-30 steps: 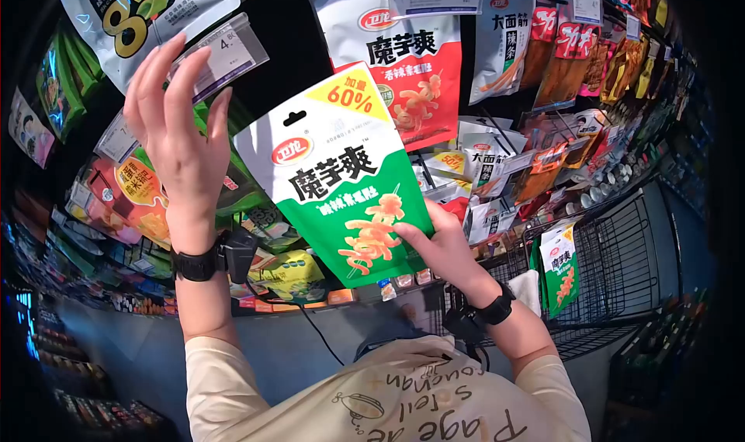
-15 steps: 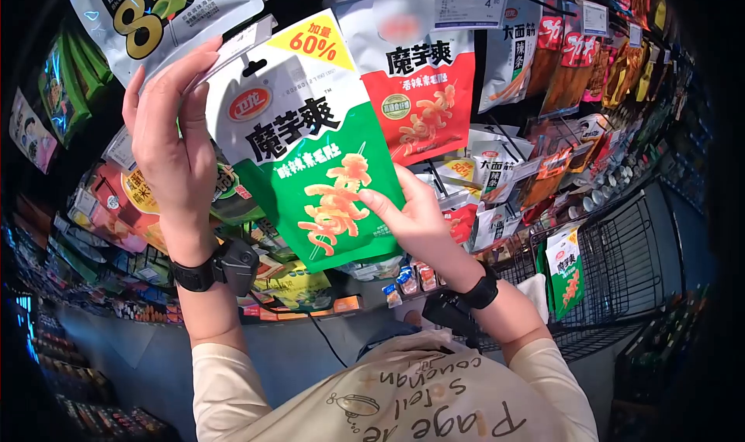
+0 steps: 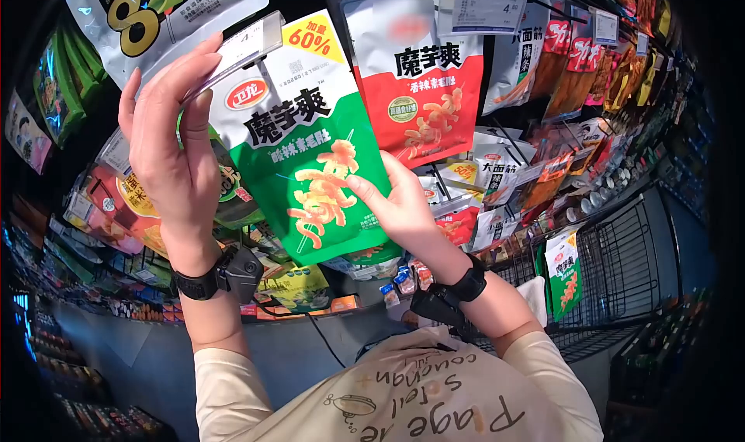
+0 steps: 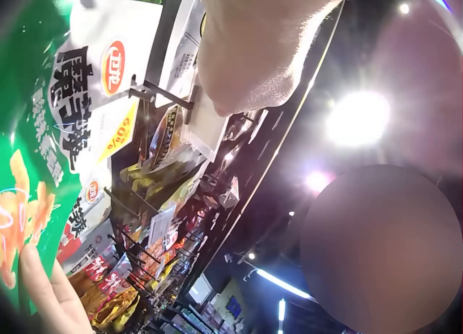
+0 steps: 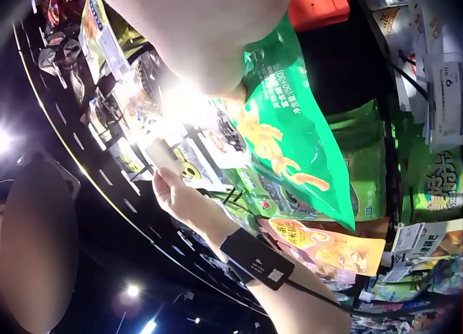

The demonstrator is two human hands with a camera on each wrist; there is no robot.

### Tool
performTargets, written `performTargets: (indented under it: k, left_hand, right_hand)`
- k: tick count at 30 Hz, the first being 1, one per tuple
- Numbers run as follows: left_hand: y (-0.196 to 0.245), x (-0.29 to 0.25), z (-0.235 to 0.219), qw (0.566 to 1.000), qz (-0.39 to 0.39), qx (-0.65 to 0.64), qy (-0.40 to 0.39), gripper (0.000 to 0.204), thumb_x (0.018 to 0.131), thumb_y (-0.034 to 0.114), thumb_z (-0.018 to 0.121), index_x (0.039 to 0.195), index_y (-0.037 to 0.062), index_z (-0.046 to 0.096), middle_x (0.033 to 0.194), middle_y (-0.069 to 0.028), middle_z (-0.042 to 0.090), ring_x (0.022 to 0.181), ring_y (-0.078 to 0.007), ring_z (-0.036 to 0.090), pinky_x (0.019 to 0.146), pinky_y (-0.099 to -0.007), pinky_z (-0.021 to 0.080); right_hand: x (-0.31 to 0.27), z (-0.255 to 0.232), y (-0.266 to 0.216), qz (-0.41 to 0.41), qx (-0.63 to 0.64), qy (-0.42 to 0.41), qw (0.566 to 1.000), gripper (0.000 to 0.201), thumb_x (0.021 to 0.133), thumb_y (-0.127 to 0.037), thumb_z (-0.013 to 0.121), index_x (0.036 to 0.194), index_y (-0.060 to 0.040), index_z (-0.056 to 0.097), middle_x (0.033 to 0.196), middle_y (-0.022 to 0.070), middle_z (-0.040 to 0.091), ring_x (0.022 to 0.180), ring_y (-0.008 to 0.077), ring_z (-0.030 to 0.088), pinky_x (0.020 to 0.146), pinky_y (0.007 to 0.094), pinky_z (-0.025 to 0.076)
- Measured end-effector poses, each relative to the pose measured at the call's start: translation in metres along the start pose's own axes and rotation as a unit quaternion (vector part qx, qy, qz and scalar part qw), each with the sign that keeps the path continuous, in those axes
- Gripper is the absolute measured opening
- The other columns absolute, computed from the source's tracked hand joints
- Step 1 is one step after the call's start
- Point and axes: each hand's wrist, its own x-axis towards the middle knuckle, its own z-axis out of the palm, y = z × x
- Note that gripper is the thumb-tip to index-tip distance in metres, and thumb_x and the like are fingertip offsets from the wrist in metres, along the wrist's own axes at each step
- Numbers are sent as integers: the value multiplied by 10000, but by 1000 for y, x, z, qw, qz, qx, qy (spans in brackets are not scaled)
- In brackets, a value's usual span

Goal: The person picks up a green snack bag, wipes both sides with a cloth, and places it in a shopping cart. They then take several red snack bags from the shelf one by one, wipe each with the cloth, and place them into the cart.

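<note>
The right hand [image 3: 407, 209] grips the right edge of a green and white snack packet [image 3: 310, 178], thumb on its front. Beside the packet's top, the left hand [image 3: 174, 151] has its fingers at a price tag [image 3: 244, 42]; in the right wrist view the left hand [image 5: 184, 200] pinches the tag holder [image 5: 165, 157]. A metal hook [image 4: 166, 94] meets the packet [image 4: 94, 30] near its top edge in the left wrist view. Whether the hook passes through the packet's hole, I cannot tell.
A red and white packet [image 3: 423, 93] hangs just right of the green one, a large silver packet [image 3: 163, 23] at upper left. More packets and tags line the rack. A wire cart [image 3: 621, 271] at right holds a green packet [image 3: 564, 275].
The right hand has carried the green packet up and left, so its top now lies behind the price tag. The left hand's fingers have closed on the tag.
</note>
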Motion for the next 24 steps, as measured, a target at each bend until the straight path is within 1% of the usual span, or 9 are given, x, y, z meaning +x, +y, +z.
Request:
performTargets:
  k: [7,8,11,13,15,17,19,22,24]
  left_hand:
    - [2,-6,-2,998,-26,5,-49,239,881,9,443,1080,65,562,1168,-87,593,1136,-189,515,1035,-349,217]
    - [4,-7,-2,999,-21,8,-45,255,875,-6,437,1089,65,556,1179,-91,585,1142,-195,512,1035,-349,218]
    - [9,-9,-1,998,-19,1,-53,376,799,-103,382,1116,34,530,1256,-138,518,1176,-241,485,1037,-363,238]
    - [19,-9,5,997,-24,-73,-17,390,765,-78,410,1123,19,531,1250,-147,515,1156,-273,484,1022,-381,267]
    - [38,-13,2,999,-36,2,10,362,766,-63,402,1102,-13,528,1245,-210,491,1155,-341,464,1004,-409,311]
    - [74,-45,17,958,-129,-204,154,319,766,-51,389,1048,-29,536,1211,-256,490,1141,-387,454,986,-448,335]
    - [97,-73,31,948,-123,-259,136,266,765,-30,391,984,-25,541,1164,-267,506,1089,-390,476,955,-461,358]
    - [168,-89,65,924,-140,-352,-55,217,689,-49,431,866,-20,553,1054,-200,572,995,-317,523,898,-416,382]
    - [216,-101,92,860,-203,-444,-150,233,674,-113,431,807,-1,586,1019,-160,601,956,-283,549,879,-372,398]
  right_hand:
    - [17,-11,16,30,-207,35,977,472,827,-317,613,1103,44,485,788,227,597,618,329,586,575,391,428]
    - [14,-15,12,70,-224,31,972,452,822,-311,617,1098,24,491,815,229,607,716,363,601,619,401,450]
    - [8,-26,28,-20,-203,37,978,333,845,-221,583,1087,-21,473,904,209,622,886,365,599,726,412,480]
    - [-5,-38,22,-79,-272,41,958,326,827,-158,579,1101,-30,457,938,190,613,899,350,590,744,406,474]
    - [-26,-57,3,-113,-401,47,908,300,831,-138,576,1088,-11,489,1000,160,594,914,318,579,769,385,463]
    - [-66,-92,-17,-156,-392,27,906,247,810,-139,597,1019,-19,540,937,139,605,843,293,590,714,371,465]
    - [-95,-119,-29,-164,-384,50,907,159,803,-126,604,930,-30,592,856,123,621,780,263,609,686,352,475]
    - [-139,-175,-51,-102,-460,102,876,113,796,-101,604,888,-37,618,773,105,630,714,259,619,652,347,486]
    - [-172,-229,-43,-34,-497,167,851,128,801,-105,596,904,-32,617,793,108,634,713,260,624,657,347,495]
